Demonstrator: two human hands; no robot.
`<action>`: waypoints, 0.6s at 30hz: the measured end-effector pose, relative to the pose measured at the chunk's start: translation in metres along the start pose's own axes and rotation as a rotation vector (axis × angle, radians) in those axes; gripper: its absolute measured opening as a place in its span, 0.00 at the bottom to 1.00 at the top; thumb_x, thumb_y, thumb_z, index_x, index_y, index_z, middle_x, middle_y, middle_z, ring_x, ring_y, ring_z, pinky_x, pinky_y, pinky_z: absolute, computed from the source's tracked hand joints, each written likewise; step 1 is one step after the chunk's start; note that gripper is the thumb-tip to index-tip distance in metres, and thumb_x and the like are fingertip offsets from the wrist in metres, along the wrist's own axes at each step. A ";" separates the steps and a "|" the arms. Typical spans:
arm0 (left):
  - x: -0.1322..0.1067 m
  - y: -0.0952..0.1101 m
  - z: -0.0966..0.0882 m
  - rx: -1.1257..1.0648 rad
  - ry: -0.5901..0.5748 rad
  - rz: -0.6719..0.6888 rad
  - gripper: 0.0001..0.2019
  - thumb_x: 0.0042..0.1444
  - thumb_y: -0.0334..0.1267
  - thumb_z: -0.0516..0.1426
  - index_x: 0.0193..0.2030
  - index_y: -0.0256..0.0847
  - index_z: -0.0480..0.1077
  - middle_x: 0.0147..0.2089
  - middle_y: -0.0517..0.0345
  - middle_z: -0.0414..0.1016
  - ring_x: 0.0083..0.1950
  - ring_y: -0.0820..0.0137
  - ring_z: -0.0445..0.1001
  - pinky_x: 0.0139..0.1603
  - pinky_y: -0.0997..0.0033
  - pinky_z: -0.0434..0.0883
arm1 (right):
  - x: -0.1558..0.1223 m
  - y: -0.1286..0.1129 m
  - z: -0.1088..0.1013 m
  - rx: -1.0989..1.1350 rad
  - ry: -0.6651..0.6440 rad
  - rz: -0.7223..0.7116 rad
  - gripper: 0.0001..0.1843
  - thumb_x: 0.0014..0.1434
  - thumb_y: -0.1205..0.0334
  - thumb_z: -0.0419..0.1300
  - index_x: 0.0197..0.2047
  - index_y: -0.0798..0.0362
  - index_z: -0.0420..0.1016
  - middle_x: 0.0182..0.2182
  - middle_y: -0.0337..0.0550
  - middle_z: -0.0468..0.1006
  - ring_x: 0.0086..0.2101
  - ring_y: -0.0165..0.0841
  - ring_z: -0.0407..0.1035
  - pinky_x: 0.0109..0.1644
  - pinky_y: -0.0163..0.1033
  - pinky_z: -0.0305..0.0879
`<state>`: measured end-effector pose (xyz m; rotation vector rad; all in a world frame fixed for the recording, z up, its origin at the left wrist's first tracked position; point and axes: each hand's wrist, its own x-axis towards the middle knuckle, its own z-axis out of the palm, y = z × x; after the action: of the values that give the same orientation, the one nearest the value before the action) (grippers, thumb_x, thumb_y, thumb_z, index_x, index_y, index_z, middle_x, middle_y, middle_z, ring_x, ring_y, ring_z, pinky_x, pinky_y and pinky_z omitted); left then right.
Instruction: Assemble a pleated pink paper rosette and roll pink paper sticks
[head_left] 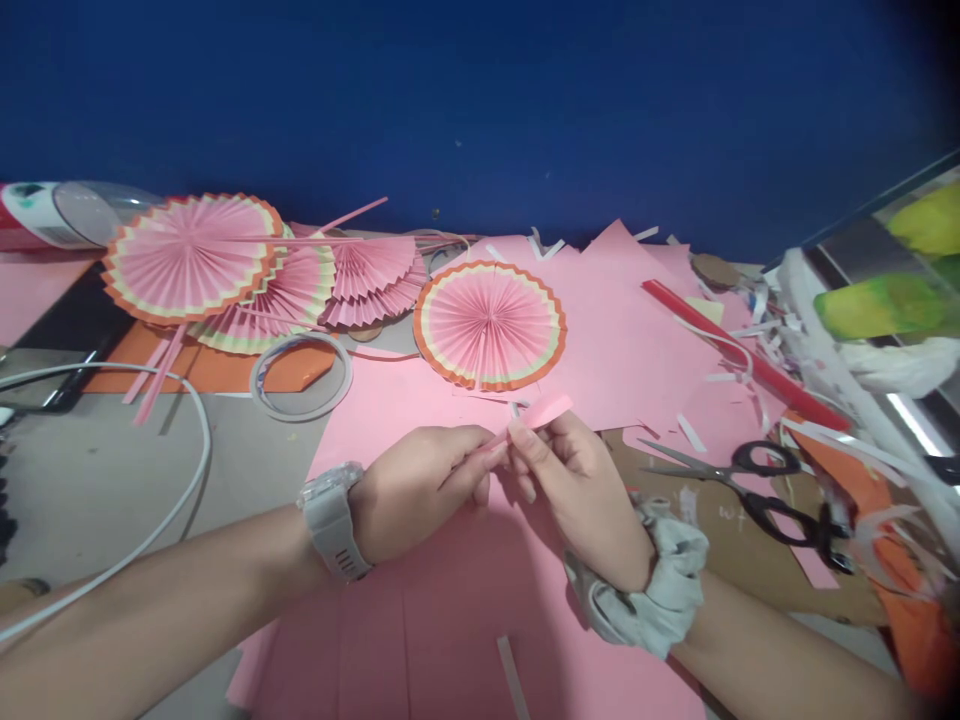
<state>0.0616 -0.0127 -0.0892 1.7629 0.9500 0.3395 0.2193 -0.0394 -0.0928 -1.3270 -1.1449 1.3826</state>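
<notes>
Over paper (450, 620), left hand (416, 490) and right hand (585, 495) pinch a strip (551, 409).

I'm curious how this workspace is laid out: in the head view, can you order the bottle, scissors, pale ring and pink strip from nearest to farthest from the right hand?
From the right hand:
1. Pink strip: held in it.
2. Scissors: to its right.
3. Pale ring: over to the left.
4. Bottle: far left, towards the back.
</notes>
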 end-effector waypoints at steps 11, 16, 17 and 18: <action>0.000 0.001 -0.001 -0.103 -0.006 -0.018 0.23 0.65 0.47 0.42 0.25 0.37 0.67 0.28 0.61 0.75 0.31 0.74 0.71 0.41 0.74 0.66 | 0.002 0.008 -0.003 0.153 -0.032 0.014 0.12 0.61 0.54 0.55 0.30 0.52 0.64 0.16 0.29 0.62 0.16 0.23 0.55 0.22 0.32 0.57; 0.001 -0.001 -0.002 -0.113 -0.017 -0.017 0.21 0.64 0.46 0.44 0.29 0.38 0.69 0.23 0.63 0.71 0.29 0.75 0.69 0.38 0.75 0.65 | 0.003 0.007 -0.005 0.209 -0.018 0.032 0.13 0.61 0.55 0.56 0.29 0.51 0.61 0.15 0.28 0.60 0.17 0.23 0.54 0.24 0.33 0.56; 0.001 -0.001 -0.002 -0.118 -0.024 -0.015 0.20 0.64 0.46 0.44 0.31 0.38 0.70 0.23 0.63 0.71 0.29 0.75 0.69 0.37 0.75 0.65 | 0.003 0.007 -0.005 0.227 -0.013 0.033 0.13 0.61 0.54 0.56 0.28 0.51 0.61 0.15 0.28 0.60 0.17 0.23 0.54 0.24 0.33 0.56; 0.001 -0.002 -0.003 -0.124 -0.035 -0.015 0.19 0.64 0.46 0.44 0.33 0.38 0.70 0.23 0.63 0.71 0.28 0.75 0.69 0.35 0.76 0.65 | 0.003 0.006 -0.005 0.253 -0.007 0.033 0.13 0.61 0.54 0.56 0.28 0.51 0.60 0.14 0.28 0.59 0.17 0.23 0.54 0.24 0.33 0.56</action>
<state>0.0595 -0.0103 -0.0902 1.6430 0.8983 0.3491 0.2241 -0.0369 -0.0994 -1.1648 -0.9216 1.5021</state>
